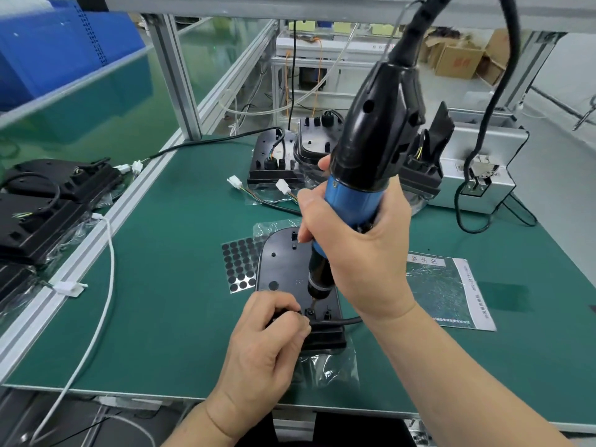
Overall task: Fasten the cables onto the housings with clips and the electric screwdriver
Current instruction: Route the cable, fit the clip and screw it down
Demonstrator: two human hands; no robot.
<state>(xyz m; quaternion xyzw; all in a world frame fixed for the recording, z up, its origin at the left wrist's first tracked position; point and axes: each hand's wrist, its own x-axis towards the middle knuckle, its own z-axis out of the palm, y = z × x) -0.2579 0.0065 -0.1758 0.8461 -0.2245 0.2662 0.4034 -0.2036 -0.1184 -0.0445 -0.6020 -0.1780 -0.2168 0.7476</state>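
Printed sheet (451, 285): writing too blurred to read. Right hand (354, 253) wrapped round electric screwdriver (371, 140) (bit down on housing (280, 262)). Left hand (264, 343) pinches cable (348, 321) at housing's near edge.

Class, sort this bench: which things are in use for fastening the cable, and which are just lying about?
In use: electric screwdriver, gripped by the right hand; housing under its bit; black cable, pinched by the left hand.
Lying about: sheet of black dots, white cable, printed bag, blue bins.
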